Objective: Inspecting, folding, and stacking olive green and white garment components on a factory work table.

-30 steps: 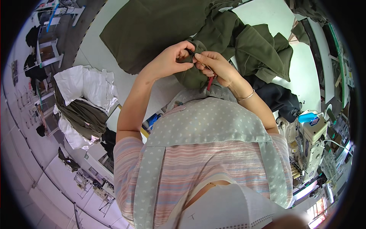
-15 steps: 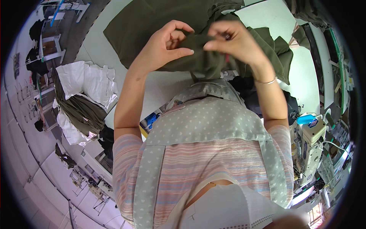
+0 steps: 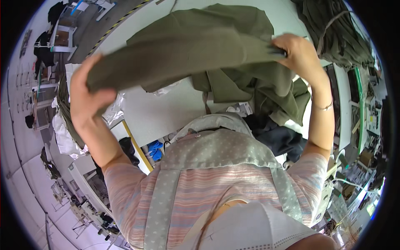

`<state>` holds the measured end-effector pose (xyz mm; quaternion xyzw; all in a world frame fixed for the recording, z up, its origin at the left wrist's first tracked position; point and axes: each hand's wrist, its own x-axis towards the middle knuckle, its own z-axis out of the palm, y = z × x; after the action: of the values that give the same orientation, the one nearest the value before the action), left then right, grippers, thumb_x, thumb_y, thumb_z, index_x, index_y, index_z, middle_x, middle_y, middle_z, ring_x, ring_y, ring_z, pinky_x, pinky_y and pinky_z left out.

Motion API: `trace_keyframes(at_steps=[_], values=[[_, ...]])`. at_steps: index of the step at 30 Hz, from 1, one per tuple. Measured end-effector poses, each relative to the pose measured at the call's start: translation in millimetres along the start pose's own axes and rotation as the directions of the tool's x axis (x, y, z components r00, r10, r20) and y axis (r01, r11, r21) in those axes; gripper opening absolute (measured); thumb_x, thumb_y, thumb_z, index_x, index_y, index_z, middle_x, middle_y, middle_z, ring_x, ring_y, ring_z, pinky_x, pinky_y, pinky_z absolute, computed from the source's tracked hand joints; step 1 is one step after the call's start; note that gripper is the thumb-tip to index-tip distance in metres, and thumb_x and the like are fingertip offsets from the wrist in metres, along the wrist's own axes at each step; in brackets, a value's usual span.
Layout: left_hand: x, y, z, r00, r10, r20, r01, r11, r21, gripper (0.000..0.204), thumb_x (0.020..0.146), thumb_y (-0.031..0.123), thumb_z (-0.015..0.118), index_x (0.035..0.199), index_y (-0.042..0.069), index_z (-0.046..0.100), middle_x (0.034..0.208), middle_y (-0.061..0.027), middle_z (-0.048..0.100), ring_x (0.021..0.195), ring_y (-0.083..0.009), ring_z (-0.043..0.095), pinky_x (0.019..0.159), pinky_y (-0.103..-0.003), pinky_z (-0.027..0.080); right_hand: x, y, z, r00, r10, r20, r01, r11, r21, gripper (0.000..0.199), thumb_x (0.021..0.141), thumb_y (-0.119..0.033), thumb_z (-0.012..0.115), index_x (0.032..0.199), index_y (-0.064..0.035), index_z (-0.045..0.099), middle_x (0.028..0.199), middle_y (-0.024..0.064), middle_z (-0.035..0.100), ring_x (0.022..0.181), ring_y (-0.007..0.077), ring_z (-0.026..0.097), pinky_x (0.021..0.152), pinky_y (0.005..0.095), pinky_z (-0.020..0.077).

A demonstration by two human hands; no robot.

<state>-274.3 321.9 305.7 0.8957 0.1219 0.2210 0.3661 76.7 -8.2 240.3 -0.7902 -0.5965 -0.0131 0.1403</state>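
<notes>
A long strip of olive-green cloth (image 3: 187, 52) is stretched between my two hands above the table, slightly blurred by motion. My left hand (image 3: 85, 93) grips its left end, thumb in front and fingers behind. At the other end my right hand (image 3: 298, 56) pinches the cloth. A small dark object (image 3: 281, 53) shows at the right fingertips, too small to name. Below and behind the strip, more olive-green cloth (image 3: 229, 85) lies bunched and folded on the pale table (image 3: 158, 116); I cannot tell whether it is all one piece.
A heap of olive-green cloth (image 3: 337, 33) lies at the far right. White crumpled sheets (image 3: 64, 133) lie beside my left forearm. Dark cloth (image 3: 277, 139) sits near my right elbow, and a blue item (image 3: 155, 150) is below the table's front edge.
My hands were close together over the cloth; now they are wide apart, left hand far left, right hand farther right. The cloth is lifted and stretched between them.
</notes>
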Motion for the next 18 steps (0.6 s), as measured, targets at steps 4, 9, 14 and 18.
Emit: trace_keyframes(at_steps=[4,9,14,18], values=[[-46,22,-19,0.994,0.094,-0.049,-0.102,0.975,-0.198,0.058,0.068,0.026,0.08,0.113,-0.006,0.061,0.106,-0.0144,0.065,0.1,-0.0259,0.062,0.09,-0.035,0.047,-19,36,6,0.958,0.285,0.028,-0.279,0.952,-0.127,0.02,0.072,-0.013,0.076,0.09,-0.006,0.069,0.087,0.0107,0.063,0.085,0.0331,0.06,0.071,0.042,0.0483],[-32,11,-20,0.959,-0.236,-0.158,0.241,0.97,0.011,0.031,0.075,0.013,0.074,0.097,-0.002,0.058,0.093,-0.0081,0.06,0.088,-0.0199,0.056,0.081,-0.031,0.044,-20,85,-2,0.875,0.471,-0.11,-0.349,0.773,0.53,0.012,0.085,-0.008,0.071,0.093,-0.0011,0.066,0.091,-0.0003,0.064,0.062,0.0024,0.045,0.053,0.0204,0.0375],[45,-85,-5,0.892,-0.433,-0.128,0.436,0.9,-0.002,0.017,0.084,0.007,0.07,0.088,0.003,0.054,0.08,0.0027,0.049,0.078,-0.0068,0.046,0.071,-0.022,0.038,53,127,29,0.786,0.605,-0.129,-0.393,0.649,0.652,0.02,0.092,-0.023,0.068,0.099,-0.0046,0.065,0.053,-0.0038,0.048,0.04,0.0024,0.038,0.037,0.021,0.0288],[101,-186,9,0.892,-0.446,-0.068,0.451,0.887,0.098,0.022,0.086,0.015,0.072,0.089,0.003,0.054,0.075,0.0027,0.048,0.072,-0.0064,0.044,0.066,-0.022,0.037,128,155,78,0.786,0.614,-0.066,-0.525,0.721,0.452,0.024,0.092,-0.024,0.068,0.108,-0.0066,0.065,0.058,-0.0014,0.053,0.048,0.0061,0.049,0.043,0.0231,0.0376]])
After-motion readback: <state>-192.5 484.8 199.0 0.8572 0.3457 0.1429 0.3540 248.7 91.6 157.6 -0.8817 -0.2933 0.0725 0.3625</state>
